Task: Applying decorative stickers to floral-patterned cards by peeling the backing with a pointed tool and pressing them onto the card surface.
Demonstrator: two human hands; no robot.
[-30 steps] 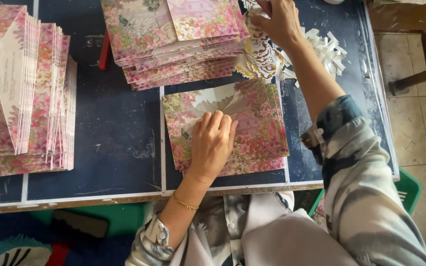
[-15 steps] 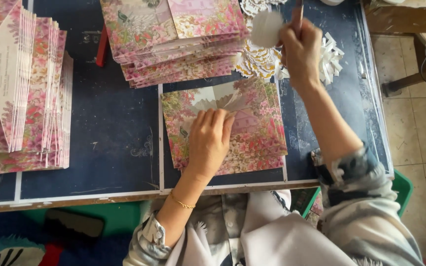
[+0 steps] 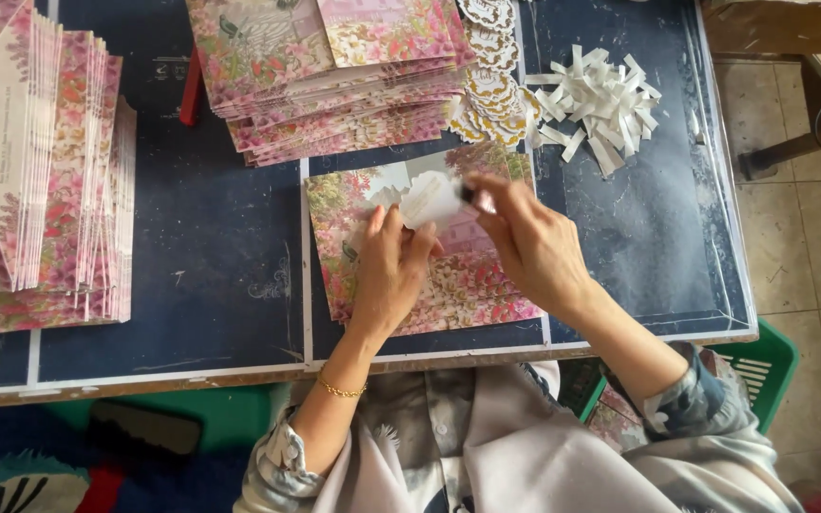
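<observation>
Both hands over the floral card [image 3: 448,285], which lies flat on the dark blue table [image 3: 211,256], near its front edge.

Left hand [image 3: 390,271]: fingers together, resting on the card's middle; fingertips pinch the lower edge of a small white cutout [image 3: 429,198]. Thin gold bracelet [image 3: 341,389] on the wrist.

Right hand [image 3: 529,242]: thumb and forefinger clamped on the cutout's right side. A short dark tip shows at the pinch; cannot tell what it is. Cutout held just above the card's upper part, near the flap.

Behind the card: a slumped stack [image 3: 334,76] of matching floral cards, touching or nearly touching the card's top edge. To the stack's right, a row of scalloped gold-and-white labels [image 3: 491,95]. Further right, a loose heap of white paper strips [image 3: 596,104], apart from the card.

Far left: a second, taller pile [image 3: 40,161] of floral cards, standing fanned, well apart from the hands.

Red object [image 3: 190,87] partly hidden under the stack's left edge. Green crate [image 3: 762,366] below the table at right.
</observation>
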